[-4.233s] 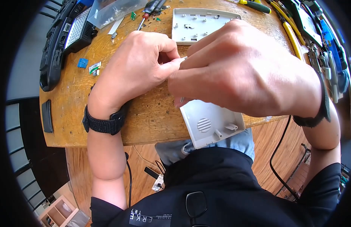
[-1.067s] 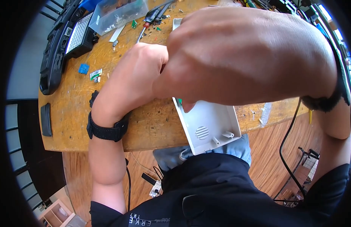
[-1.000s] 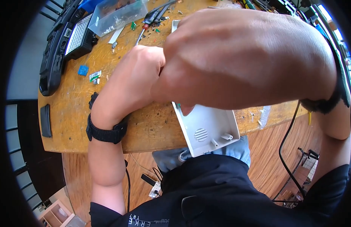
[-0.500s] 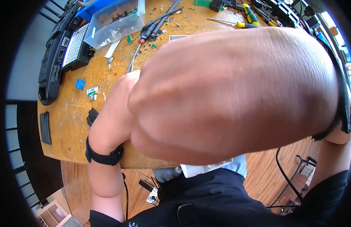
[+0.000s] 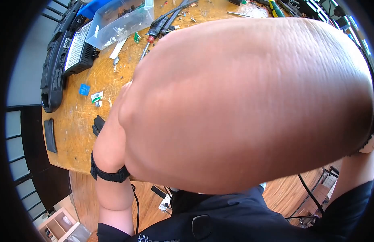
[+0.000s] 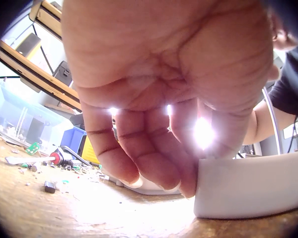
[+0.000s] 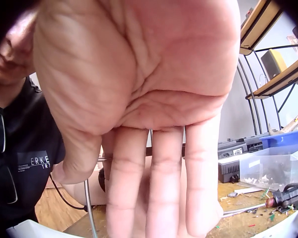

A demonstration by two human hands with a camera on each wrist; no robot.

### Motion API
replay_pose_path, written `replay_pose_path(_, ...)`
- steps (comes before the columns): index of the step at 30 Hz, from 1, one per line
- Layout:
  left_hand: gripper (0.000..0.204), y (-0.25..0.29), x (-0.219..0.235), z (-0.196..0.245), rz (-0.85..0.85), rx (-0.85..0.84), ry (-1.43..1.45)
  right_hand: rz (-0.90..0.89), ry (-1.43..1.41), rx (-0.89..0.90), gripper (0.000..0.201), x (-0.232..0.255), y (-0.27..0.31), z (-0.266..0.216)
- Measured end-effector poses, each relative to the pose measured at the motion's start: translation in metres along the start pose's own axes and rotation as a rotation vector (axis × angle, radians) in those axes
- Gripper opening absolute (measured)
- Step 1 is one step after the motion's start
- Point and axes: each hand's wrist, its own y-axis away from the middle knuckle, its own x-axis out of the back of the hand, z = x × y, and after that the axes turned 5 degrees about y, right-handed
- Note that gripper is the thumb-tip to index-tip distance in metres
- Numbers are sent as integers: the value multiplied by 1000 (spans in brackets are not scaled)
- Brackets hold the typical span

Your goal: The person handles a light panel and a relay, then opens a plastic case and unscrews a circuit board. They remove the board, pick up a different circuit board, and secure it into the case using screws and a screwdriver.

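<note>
My right hand (image 5: 235,109) looms large in the head view and covers most of my left hand and the work under it. In the right wrist view a thin metal rod (image 7: 90,210) runs down from the thumb, which holds it against the index finger; three other fingers (image 7: 164,198) hang nearly straight. My left hand (image 6: 169,59) has its fingers bent down at the end of a white plastic case half (image 6: 253,188), with the thumb over the rim, gripping the wall. The case stands on the wooden table (image 6: 89,213); its inside is hidden.
A clear plastic bin (image 5: 120,24) and a screwdriver (image 5: 150,39) lie at the back left, among small scraps. A black light panel (image 5: 79,50) and a black case (image 5: 54,76) line the left edge. A yellow-green handle (image 5: 276,9) shows at the back right.
My right hand has come closer to the head camera and spread leftward and down in view, covering the white case half and my left hand. The left hand stays near the case.
</note>
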Motion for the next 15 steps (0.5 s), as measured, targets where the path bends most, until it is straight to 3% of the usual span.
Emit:
replay_pose_path(1,57,-2,0,4,5,-17,11,0,12,1,14,0,-1,-3)
replay_pose_path(3,39,-15,0,13,61,-79,19,8,40,6,16,-2,-1,-8)
replay_pose_path(6,14,-45,-2,22,10,-157,18,-1,88,13,19,-1,-6,-19)
replay_pose_path(8,13,-46,-2,25,-15,-160,-73,-13,113,1,21,0,-7,-25)
replay_pose_path(11,12,-49,1,36,15,-162,129,-48,129,-73,24,5,-10,-34)
replay_pose_path(13,14,-52,5,42,-28,10,117,-103,102,-176,26,6,-14,-43)
replay_pose_path(15,15,-52,6,41,-33,5,117,-291,-69,-391,29,6,-17,-47)
